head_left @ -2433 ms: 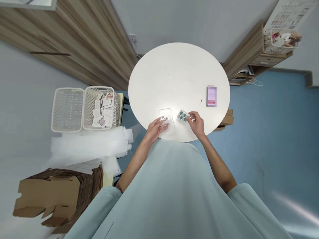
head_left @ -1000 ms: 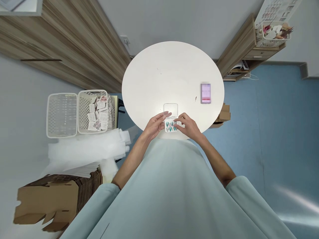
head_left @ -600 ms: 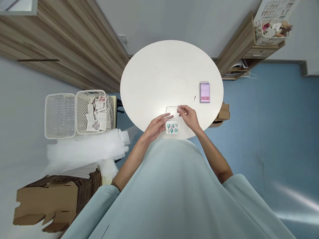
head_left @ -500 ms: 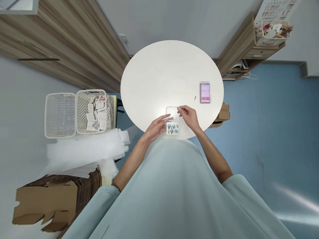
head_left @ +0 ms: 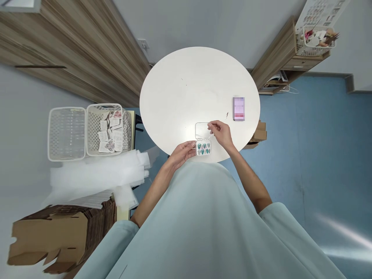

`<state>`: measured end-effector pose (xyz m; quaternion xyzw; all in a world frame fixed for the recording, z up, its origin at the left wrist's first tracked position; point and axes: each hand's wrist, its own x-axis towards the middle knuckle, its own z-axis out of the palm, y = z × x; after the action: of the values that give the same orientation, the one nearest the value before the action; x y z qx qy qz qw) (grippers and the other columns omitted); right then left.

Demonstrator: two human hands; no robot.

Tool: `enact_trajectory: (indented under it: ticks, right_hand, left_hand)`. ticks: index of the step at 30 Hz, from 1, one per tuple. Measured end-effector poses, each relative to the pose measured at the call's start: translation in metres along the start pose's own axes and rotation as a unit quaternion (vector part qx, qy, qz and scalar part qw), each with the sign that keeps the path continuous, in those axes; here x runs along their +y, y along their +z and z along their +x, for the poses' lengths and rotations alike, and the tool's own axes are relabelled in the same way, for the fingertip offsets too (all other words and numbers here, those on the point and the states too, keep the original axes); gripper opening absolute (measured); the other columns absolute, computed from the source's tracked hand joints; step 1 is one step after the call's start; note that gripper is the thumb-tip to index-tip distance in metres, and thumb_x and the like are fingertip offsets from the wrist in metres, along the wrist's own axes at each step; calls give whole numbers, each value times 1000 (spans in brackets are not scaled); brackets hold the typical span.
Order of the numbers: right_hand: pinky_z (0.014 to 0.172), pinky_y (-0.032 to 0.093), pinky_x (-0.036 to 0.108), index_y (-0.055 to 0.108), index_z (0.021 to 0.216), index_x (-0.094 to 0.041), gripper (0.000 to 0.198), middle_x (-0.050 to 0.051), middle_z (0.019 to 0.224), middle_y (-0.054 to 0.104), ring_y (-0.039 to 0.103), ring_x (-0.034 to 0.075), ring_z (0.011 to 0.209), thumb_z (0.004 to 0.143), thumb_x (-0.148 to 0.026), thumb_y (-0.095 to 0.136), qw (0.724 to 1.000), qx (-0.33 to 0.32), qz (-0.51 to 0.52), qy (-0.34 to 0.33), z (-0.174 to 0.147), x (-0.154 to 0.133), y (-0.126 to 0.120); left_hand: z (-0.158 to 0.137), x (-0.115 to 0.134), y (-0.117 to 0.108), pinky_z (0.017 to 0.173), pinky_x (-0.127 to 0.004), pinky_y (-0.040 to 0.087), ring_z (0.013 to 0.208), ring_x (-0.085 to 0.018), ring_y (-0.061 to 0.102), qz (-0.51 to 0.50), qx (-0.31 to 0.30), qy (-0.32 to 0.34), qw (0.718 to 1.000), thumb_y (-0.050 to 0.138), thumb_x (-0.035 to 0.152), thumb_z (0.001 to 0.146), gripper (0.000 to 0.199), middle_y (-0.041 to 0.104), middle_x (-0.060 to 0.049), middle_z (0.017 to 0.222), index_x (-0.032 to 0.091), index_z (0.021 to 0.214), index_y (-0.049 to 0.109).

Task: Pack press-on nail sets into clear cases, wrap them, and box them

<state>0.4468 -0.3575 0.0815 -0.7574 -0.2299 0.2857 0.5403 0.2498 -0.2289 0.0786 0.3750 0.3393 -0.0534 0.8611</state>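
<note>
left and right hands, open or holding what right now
Left hand: closed, holding the clear case by its left side.
Right hand: closed, pinching the open lid at its right edge.

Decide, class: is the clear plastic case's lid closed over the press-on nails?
No, the lid is open, lying beyond the press-on nails, which show uncovered.

no word or number can be read. the cards [head_left: 110,135] in the basket [head_left: 127,130] at left carry lines of small grey print, too tiny to make out, and a couple of them bear reddish or purplish pictures. the poster [head_left: 319,15] at upper right has rows of small printed marks, also too small to read. the purple oblong [head_left: 238,107] on the table [head_left: 200,85] is blurred into blocks, with a red band near its lower end.
</note>
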Motion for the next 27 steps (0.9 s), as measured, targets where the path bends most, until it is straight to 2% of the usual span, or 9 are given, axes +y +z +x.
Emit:
enact_trajectory:
  ticks: [6, 13, 23, 27]
  right_hand:
    - [76, 56, 34, 72, 98, -23, 38, 3, 90, 74, 67, 18, 74, 97, -60, 64, 1000, 13, -18, -19, -6, -7, 0]
    - [77, 57, 36, 73, 112, -26, 38, 6, 104, 74, 68, 21, 86, 101, -60, 60, 992, 26, -85, -85, -27, -20, -7]
    - [95, 58, 43, 75, 124, -32, 31, 10, 124, 70, 68, 26, 112, 109, -48, 53, 966, -78, -165, -184, -60, -20, -15]
    - [85, 58, 41, 77, 118, -34, 21, 8, 122, 70, 65, 27, 113, 104, -44, 64, 967, -100, -147, -181, -66, -14, -11]
  left_hand:
    - [1, 3, 0, 91, -33, 60, 99, -20, 76, 3, 27, 29, 999, 86, 39, 86, 46, 77, -13, 124, 18, 124, 73]
    - [0, 6, 3, 91, -33, 60, 97, -18, 76, -10, 49, 59, 997, 87, 36, 85, 52, 78, -12, 124, 20, 131, 70]
    - [11, 5, 2, 98, -31, 59, 100, -17, 76, -57, 78, 81, 992, 85, 30, 87, 44, 80, -10, 116, 17, 128, 72]
    - [6, 11, 5, 98, -32, 60, 107, -20, 75, -55, 72, 85, 992, 78, 39, 94, 41, 77, -13, 125, 16, 127, 73]
